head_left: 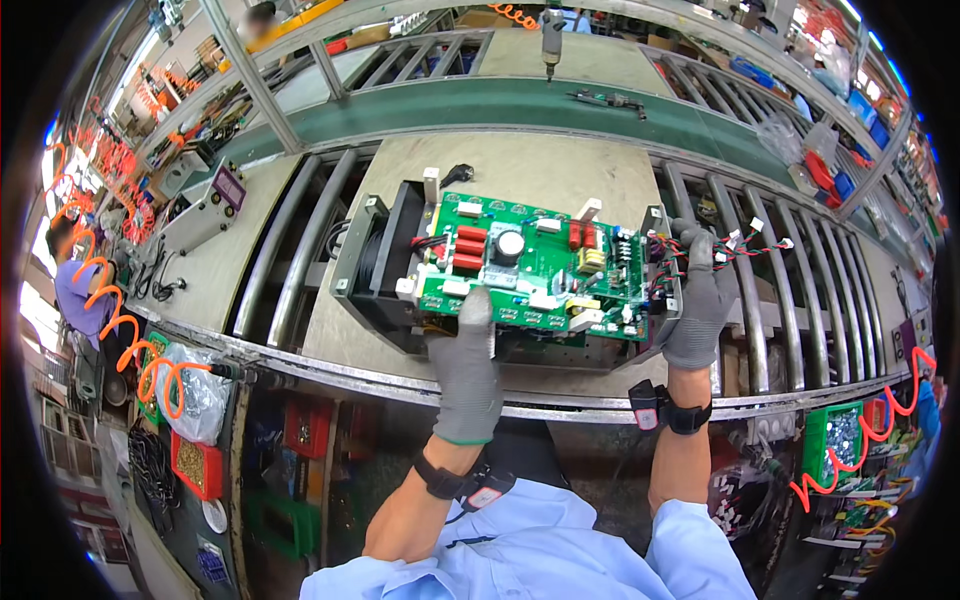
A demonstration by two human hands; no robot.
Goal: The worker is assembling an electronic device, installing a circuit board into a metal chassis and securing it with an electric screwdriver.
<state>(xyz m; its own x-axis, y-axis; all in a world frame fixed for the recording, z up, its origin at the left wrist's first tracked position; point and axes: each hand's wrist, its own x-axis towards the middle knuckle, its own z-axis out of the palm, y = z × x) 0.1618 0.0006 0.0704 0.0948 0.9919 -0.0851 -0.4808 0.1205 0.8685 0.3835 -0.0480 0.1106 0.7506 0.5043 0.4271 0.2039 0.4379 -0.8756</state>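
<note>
In front of me on the board-topped worktable [560, 165] sits an open dark metal chassis [385, 320] with a green circuit board [540, 235] along its top. Red blocks, a round white-topped capacitor [506, 246] and white standoffs rise from the circuit board. My left hand [467, 378], in a grey glove, grips the near side, its thumb on the circuit board's edge and its other fingers hidden. At the right end, my gloved right hand [700, 300] is closed around the chassis's end panel. Thin wires with white plugs [757, 226] stick out beyond it.
Metal rollers [755, 290] flank the worktable on both sides. Behind it runs a green conveyor belt [430, 108] bearing a dark tool [607, 100], under a hanging screwdriver [551, 45]. Parts bins [198, 468] and coiled orange hoses [95, 275] are at the sides. A person [80, 290] is at far left.
</note>
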